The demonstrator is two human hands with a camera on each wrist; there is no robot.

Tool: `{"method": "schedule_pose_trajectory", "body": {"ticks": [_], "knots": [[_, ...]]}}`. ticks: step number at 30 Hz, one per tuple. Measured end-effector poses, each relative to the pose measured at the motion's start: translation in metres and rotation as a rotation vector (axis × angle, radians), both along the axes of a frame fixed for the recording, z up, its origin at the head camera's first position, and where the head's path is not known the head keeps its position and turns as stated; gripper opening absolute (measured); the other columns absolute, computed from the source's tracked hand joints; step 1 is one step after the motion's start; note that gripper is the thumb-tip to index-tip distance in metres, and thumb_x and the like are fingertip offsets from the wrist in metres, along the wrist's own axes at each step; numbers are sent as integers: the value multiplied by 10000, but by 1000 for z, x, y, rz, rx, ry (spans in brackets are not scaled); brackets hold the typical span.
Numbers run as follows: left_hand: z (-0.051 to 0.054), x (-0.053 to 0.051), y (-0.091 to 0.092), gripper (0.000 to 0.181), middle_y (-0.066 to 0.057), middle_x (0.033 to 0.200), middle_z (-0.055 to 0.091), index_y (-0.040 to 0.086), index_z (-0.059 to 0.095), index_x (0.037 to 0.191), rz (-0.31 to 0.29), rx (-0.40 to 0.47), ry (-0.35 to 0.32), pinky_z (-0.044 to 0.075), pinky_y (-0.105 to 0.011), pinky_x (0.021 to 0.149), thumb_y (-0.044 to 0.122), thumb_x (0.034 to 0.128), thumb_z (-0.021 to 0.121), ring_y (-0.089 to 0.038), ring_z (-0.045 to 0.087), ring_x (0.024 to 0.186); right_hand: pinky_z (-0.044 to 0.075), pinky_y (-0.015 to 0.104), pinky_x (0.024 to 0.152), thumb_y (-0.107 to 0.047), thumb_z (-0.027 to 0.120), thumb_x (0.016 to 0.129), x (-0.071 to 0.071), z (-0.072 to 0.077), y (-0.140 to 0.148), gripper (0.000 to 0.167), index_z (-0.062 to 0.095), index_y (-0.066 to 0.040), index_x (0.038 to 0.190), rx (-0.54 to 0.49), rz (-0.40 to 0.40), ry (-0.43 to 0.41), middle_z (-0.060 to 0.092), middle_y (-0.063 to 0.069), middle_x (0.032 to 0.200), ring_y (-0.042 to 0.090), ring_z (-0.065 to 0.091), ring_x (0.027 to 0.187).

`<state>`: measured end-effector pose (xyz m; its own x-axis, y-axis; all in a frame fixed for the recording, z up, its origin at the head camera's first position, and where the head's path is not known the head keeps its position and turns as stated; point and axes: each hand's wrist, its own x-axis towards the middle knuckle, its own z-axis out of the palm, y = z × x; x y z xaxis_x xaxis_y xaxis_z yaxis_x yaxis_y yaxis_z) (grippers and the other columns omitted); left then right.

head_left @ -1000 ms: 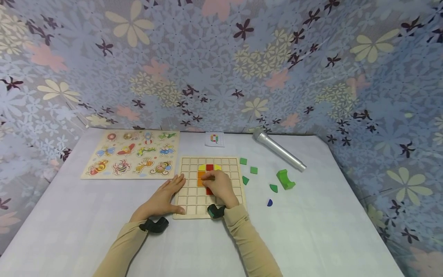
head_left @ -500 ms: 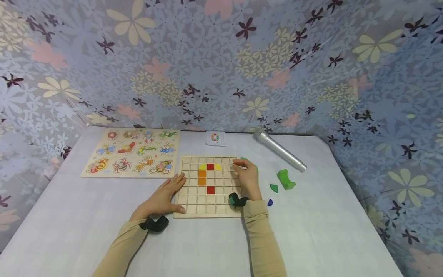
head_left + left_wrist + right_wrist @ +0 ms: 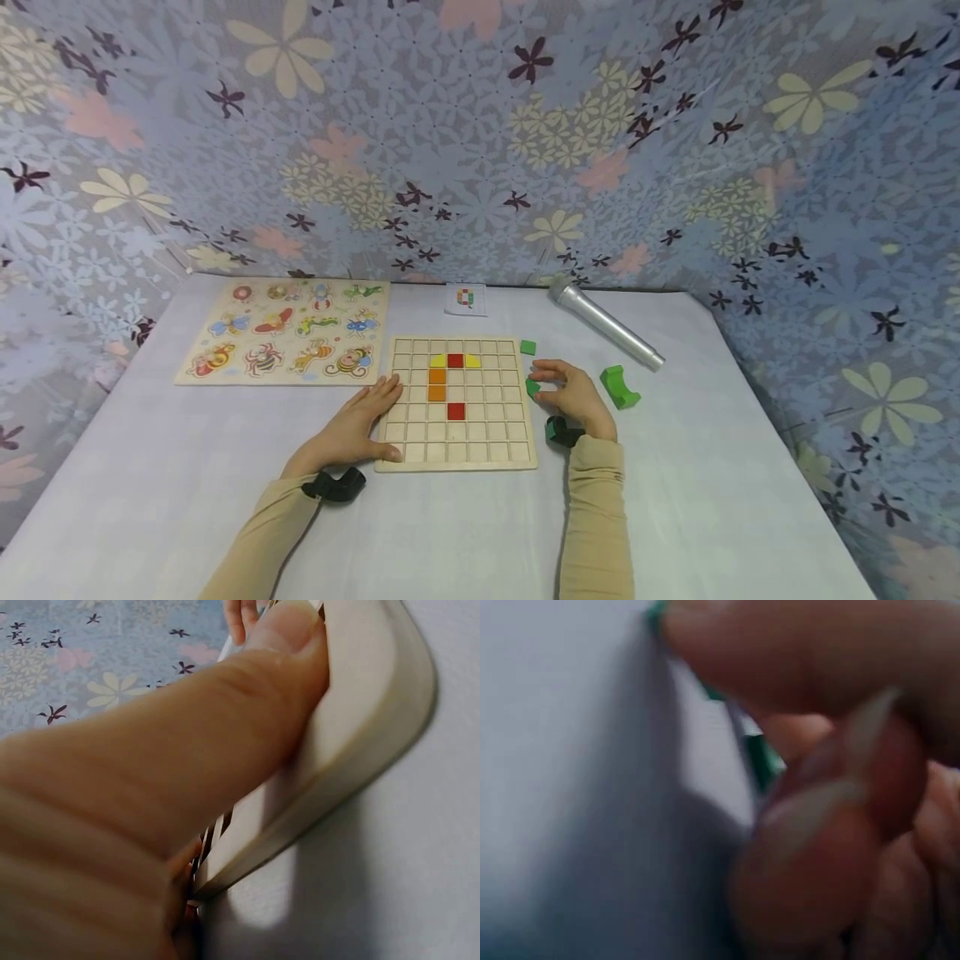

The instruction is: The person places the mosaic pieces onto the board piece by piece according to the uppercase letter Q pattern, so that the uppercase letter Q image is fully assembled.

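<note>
Green wedge [image 3: 532, 388] lies on the counter [image 3: 690, 508] right of the board [image 3: 416, 431], just left of the nearer right hand [image 3: 576, 400], its grip spread; the left hand [image 3: 356, 429], thumb apart, touches the board.

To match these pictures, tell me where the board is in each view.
Head: board below centre, left hand on its left edge.
Left wrist: rim slanting through the middle toward upper right, thumb over it.
Right wrist: cannot be made out.
Shared landmark: white cloth.
</note>
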<state>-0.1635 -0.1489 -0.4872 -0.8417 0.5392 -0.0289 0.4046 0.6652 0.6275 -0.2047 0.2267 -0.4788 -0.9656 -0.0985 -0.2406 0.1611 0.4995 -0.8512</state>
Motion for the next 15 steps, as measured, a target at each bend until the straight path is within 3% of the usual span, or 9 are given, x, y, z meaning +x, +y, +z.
{"method": "schedule_pose_trajectory", "body": {"ticks": [5, 9, 12, 15], "knots": [[-2, 1, 0, 1052, -210, 1598, 198, -55, 300, 1481, 3, 0, -1, 114, -571, 1206, 399, 694, 830, -411, 152, 1485, 465, 190, 539, 15, 731, 800, -2, 0, -7, 563, 571, -120, 1322, 33, -25, 47, 668, 145, 1217, 97, 473, 632], [-1, 2, -1, 1055, -204, 1601, 192, -49, 299, 1484, 10, -3, -12, 108, -564, 1211, 397, 691, 832, -404, 146, 1488, 467, 241, 743, 32, 714, 791, -4, -2, -12, 549, 572, -82, 1310, 94, -13, 137, 674, 155, 1184, 228, 604, 931], [-1, 1, 0, 1055, -204, 1601, 190, -49, 295, 1485, 9, -9, -10, 104, -560, 1211, 398, 694, 831, -404, 144, 1488, 440, 312, 870, 22, 697, 803, -5, -3, -14, 538, 562, -76, 1315, 124, -14, 175, 667, 147, 1183, 289, 558, 1160], [0, 0, 0, 1055, -209, 1600, 187, -53, 290, 1485, 0, -8, -3, 103, -562, 1211, 399, 698, 828, -406, 143, 1488, 443, 314, 862, 24, 683, 817, -6, -3, -16, 534, 548, -70, 1324, 123, -18, 170, 646, 148, 1201, 283, 556, 1109]]}}
